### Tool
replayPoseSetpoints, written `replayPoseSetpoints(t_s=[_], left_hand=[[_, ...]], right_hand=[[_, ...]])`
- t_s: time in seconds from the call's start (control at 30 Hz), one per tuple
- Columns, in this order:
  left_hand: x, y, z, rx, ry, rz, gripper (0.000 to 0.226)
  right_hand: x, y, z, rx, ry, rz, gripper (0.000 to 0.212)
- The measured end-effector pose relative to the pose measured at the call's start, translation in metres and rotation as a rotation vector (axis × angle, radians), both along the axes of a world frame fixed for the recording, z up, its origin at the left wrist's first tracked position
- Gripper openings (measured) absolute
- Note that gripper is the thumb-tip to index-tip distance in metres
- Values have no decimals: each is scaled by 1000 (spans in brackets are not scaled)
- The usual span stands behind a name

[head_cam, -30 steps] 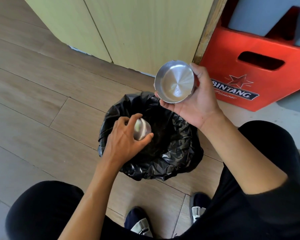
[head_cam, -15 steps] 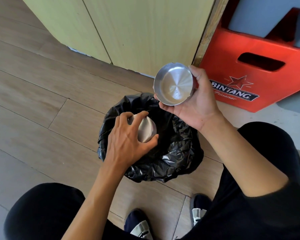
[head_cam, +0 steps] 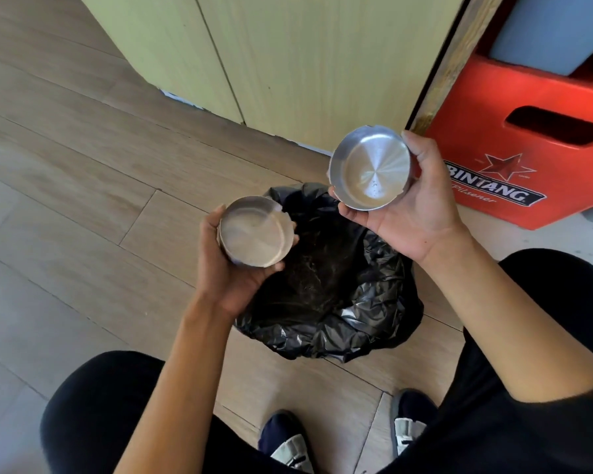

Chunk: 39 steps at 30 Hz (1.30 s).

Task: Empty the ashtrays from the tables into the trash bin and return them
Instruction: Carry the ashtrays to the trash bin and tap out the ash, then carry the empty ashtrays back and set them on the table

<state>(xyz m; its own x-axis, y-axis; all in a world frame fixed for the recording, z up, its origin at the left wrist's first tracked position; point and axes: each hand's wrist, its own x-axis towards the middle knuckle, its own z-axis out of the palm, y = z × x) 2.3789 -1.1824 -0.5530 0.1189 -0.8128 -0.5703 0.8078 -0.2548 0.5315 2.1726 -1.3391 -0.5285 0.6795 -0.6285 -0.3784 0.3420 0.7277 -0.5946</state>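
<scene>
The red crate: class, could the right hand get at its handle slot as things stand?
Probably not yet: the right hand is full, gripping an ashtray, though nothing stands between it and the red crate slot.

A bar or café: a red Bintang beer crate (head_cam: 524, 155) stands beside pale wood-panelled counter (head_cam: 288, 63).

Black trousers (head_cam: 110, 412), bare forearms, navy shoes (head_cam: 285, 439)
</scene>
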Motion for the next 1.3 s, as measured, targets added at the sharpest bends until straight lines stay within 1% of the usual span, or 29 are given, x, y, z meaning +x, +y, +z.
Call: replayPoseSetpoints(t_s=[0.03, 0.07, 0.13, 0.23, 0.37, 0.4, 0.5, 0.57, 0.67, 0.8, 0.9, 0.93, 1.0, 1.1, 1.2, 1.3], left_hand=[[0, 1, 0, -30, 96, -14, 69], [-1, 1, 0, -59, 153, -26, 73], [-3, 0, 4, -106, 207, -39, 75], [-4, 0, 6, -148, 246, -25, 74], [-2, 0, 13, -140, 223, 38, 75], [-1, 0, 14, -130, 217, 70, 77], [2, 5, 15, -91, 216, 151, 75], [4, 10, 15, -64, 196, 180, 71], [10, 18, 14, -45, 152, 213, 72], [8, 34, 24, 67, 135, 267, 67], [-1, 43, 37, 184, 125, 266, 75], [-4, 46, 47, 233, 118, 263, 73], [-9, 56, 69, 327, 92, 247, 63], [-12, 81, 117, 414, 162, 214, 61], [-9, 114, 177, 509, 136, 193, 47], [-7, 144, 250, 564, 144, 234, 35]], right_hand=[[1, 0, -1, 5, -9, 1, 72], [2, 1, -1, 9, -15, 0, 72], [5, 2, -1, 11, -14, -4, 73], [7, 4, 0, 7, 2, -6, 71], [9, 9, 3, 8, 29, -7, 55], [10, 12, 2, 11, 39, -2, 57], [12, 22, -1, 30, 58, 53, 69], [14, 30, -3, 58, 65, 74, 73], [12, 39, -4, 83, 90, 90, 77], [6, 54, 7, 166, 183, 101, 80], [3, 72, 15, 263, 277, 121, 80], [1, 78, 20, 297, 310, 135, 79], [-3, 90, 41, 365, 366, 151, 77], [-22, 108, 86, 482, 415, 119, 74], [-46, 125, 149, 599, 432, 35, 75], [-61, 136, 226, 640, 443, -8, 75]])
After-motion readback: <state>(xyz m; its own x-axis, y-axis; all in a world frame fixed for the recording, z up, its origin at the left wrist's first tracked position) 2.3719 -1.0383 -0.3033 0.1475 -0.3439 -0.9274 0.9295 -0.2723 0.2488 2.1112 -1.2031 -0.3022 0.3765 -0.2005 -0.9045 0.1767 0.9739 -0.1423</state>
